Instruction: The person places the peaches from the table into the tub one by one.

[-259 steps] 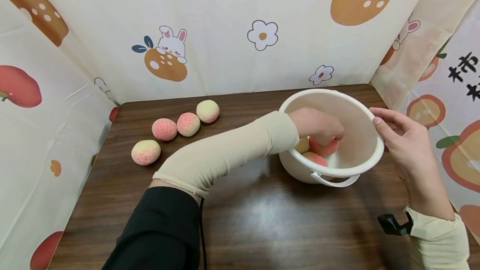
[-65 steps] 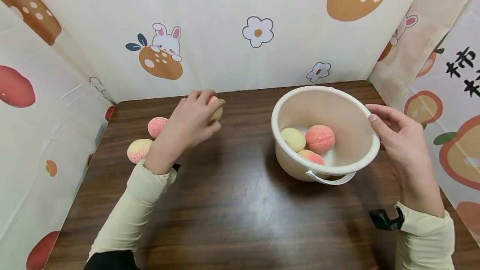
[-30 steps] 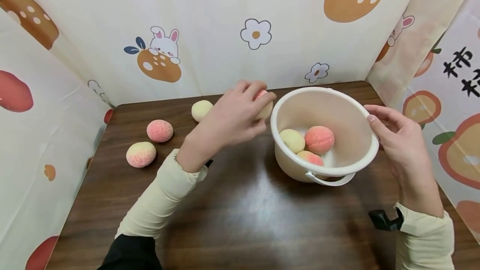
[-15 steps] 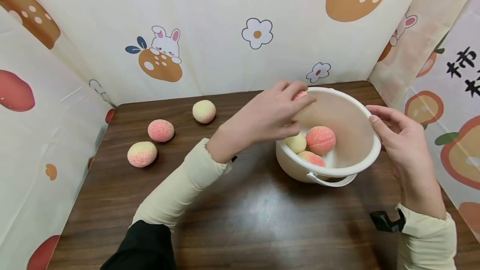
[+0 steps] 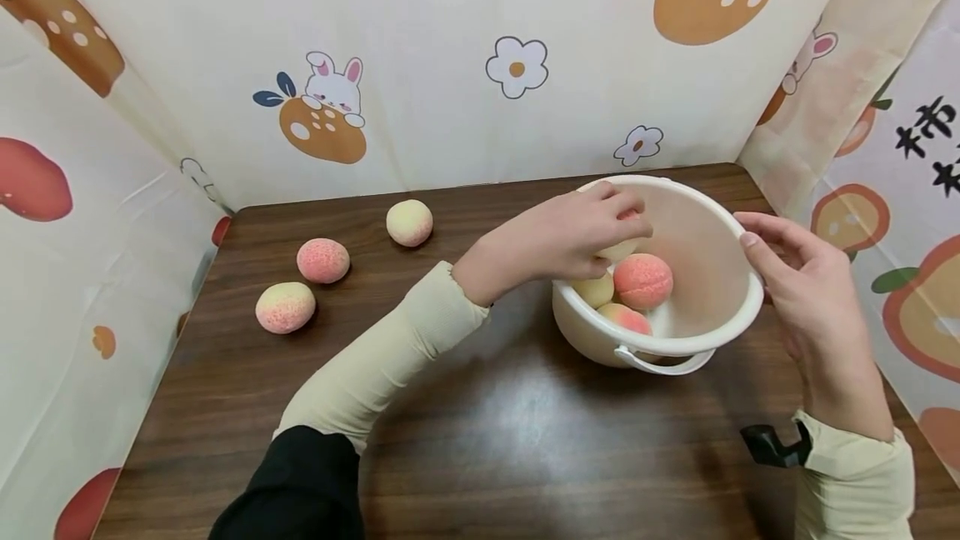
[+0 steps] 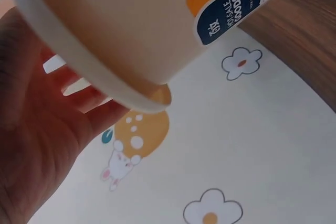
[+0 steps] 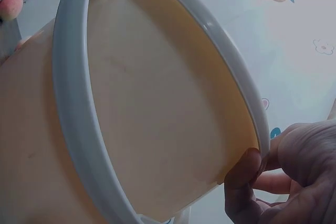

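My left hand [image 5: 573, 232] reaches over the near-left rim of a cream bucket [image 5: 708, 269], its fingers curled round a yellow and pink peach [image 5: 617, 252] that they partly cover. Just below it inside the bucket lie a pink peach [image 5: 643, 282], a pale yellow peach [image 5: 592, 291] and a yellow-pink peach [image 5: 626, 319]. At the bucket's right side my right hand [image 5: 810, 282] pinches the rim; the right wrist view shows the thumb of this hand [image 7: 294, 177] on the rim's inner side. The left wrist view has the left hand [image 6: 47, 129] beside the bucket's labelled outer wall [image 6: 131, 19].
On the left of the dark wooden table [image 5: 525, 457] sit a yellow-pink peach [image 5: 285, 307], a pink peach [image 5: 323, 261] and a pale yellow peach [image 5: 409, 223]. The bucket's white handle [image 5: 667, 365] hangs down in front. Printed curtains [image 5: 435, 107] enclose the table's back and sides.
After being inside the bucket, my left hand took a peach from the table's left group and carried it rightward, lowering it into the bucket's opening. The right hand stays on the rim.
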The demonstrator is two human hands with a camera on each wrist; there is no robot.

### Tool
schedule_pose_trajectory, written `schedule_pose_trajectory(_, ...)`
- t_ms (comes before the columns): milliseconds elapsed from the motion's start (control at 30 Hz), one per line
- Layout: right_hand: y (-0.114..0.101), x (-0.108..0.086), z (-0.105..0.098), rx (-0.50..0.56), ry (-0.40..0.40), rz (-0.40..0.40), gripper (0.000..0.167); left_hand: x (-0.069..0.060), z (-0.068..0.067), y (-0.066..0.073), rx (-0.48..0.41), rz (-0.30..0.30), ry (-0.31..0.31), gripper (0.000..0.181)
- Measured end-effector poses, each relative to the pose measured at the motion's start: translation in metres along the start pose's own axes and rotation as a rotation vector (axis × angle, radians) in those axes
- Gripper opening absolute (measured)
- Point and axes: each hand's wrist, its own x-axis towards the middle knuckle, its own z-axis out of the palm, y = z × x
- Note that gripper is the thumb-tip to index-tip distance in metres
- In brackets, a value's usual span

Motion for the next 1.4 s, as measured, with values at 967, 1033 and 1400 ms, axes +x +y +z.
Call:
schedule_pose_trajectory(967, 0.000, 0.000, 0.000, 0.061, 0.008, 0.012, 0.037, 0.046, 0.025, 0.002, 0.053, -0.032, -0.317, 0.035)
schedule_pose_trajectory(1033, 0.000, 0.000, 0.000, 0.072, 0.011, 0.014, 0.037, 0.047, 0.025, 0.002, 0.058, -0.039, -0.312, 0.034)
schedule_pose_trajectory(1400, -0.001, -0.001, 0.002, 0.080, 0.017, 0.015, 0.037, 0.045, 0.024, 0.005, 0.072, -0.034, -0.316, 0.039)
